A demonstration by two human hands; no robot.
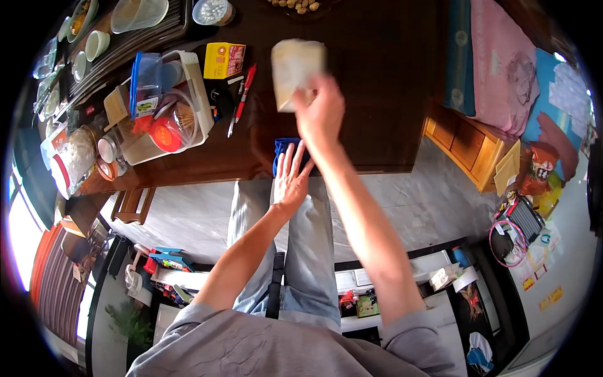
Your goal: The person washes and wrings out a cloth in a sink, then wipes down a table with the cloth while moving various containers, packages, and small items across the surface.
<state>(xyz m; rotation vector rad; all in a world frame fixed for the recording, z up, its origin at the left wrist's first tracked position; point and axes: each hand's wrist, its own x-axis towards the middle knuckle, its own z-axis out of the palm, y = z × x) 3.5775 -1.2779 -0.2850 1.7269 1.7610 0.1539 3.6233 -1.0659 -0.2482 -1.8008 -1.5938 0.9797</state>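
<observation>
My right hand [321,110] is closed on the lower right corner of a pale cream packet [294,66], flat and roughly rectangular. Both are smeared by motion above the dark table. At the near table edge my left hand [290,182] lies with its fingers stretched out over a folded dark blue cloth [286,146]. Part of the cloth is hidden under the fingers. Left of the packet are a yellow card box [221,60] and a red pen [246,91].
A white basket [202,103] holds plastic containers and a red-lidded jar. Several jars [108,149] crowd the table's left end. A tub of cotton swabs [212,11] stands at the back. Pink fabric [499,69] covers a wooden bench [468,147] at right.
</observation>
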